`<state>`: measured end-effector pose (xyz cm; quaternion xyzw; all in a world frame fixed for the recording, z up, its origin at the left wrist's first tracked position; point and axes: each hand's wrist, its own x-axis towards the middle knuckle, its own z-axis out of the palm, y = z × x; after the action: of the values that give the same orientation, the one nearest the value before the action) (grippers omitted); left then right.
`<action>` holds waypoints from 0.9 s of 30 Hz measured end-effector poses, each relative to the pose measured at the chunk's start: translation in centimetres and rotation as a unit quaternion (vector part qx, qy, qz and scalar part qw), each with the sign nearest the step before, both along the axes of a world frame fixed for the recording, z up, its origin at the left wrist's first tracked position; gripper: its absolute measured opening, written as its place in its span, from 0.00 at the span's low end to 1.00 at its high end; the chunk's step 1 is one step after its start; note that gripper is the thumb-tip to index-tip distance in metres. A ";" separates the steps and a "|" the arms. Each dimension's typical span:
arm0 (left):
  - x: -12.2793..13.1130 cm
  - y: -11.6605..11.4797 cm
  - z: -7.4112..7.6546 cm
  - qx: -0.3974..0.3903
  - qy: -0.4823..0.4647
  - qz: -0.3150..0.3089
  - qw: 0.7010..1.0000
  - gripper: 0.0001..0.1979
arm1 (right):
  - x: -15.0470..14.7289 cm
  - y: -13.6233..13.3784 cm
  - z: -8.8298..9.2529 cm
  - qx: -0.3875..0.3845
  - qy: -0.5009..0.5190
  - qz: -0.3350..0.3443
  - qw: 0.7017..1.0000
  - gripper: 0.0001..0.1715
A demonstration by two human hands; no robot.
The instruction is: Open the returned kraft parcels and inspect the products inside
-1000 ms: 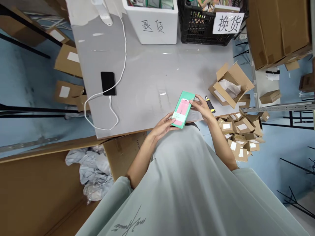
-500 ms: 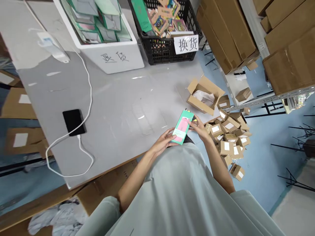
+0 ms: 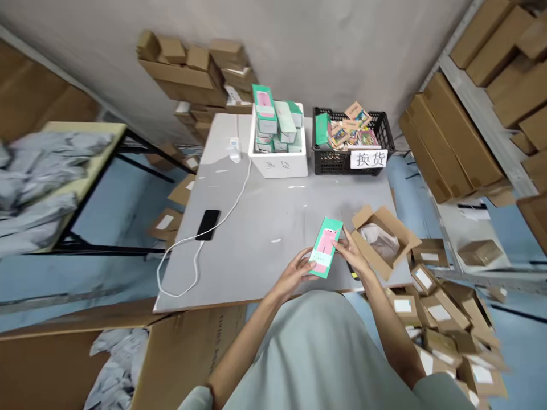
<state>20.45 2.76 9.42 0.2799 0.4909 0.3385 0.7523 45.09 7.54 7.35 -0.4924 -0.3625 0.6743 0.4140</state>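
Both my hands hold a green box with a pink picture [image 3: 325, 245] above the table's front edge. The lower left end of the box is in my left hand [image 3: 297, 270], thumb on its face. On the upper right side, my right hand [image 3: 349, 250] grips it by the edge. Just right of that hand stands an opened cardboard carton [image 3: 387, 270] with crumpled pale wrapping [image 3: 379, 240] inside. A dark object with a yellow part [image 3: 353, 273] lies under my right wrist, mostly hidden.
On the grey table [image 3: 256, 245], a white bin [image 3: 280, 167] holds green boxes beside a black crate [image 3: 331, 162] of colourful packets. A black phone [image 3: 209, 225] with a white cable [image 3: 231, 212] lies left. Small cartons [image 3: 440, 313] heap at right; a big carton [image 3: 192, 353] stands below.
My view has lifted and turned left, so the wall and the left-hand table now show. The green box stays in both hands, raised a little over the table.
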 end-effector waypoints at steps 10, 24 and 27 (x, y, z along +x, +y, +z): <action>0.3 3.9 0.4 0.052 0.053 0.158 0.985 0.50 | -3.0 4.3 -1.0 0.003 0.029 0.165 0.986 0.62; 7.4 30.4 4.0 0.238 0.008 0.086 0.967 0.42 | 0.2 23.8 6.7 0.108 0.021 -0.060 0.992 0.57; 8.2 36.0 4.7 0.230 0.028 0.083 0.969 0.36 | 0.2 28.8 7.7 0.105 0.002 -0.094 0.990 0.51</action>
<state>28.65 38.77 14.09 0.4135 0.4425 0.4955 0.6227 45.25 36.38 15.05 -0.4769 -0.3827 0.5912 0.5260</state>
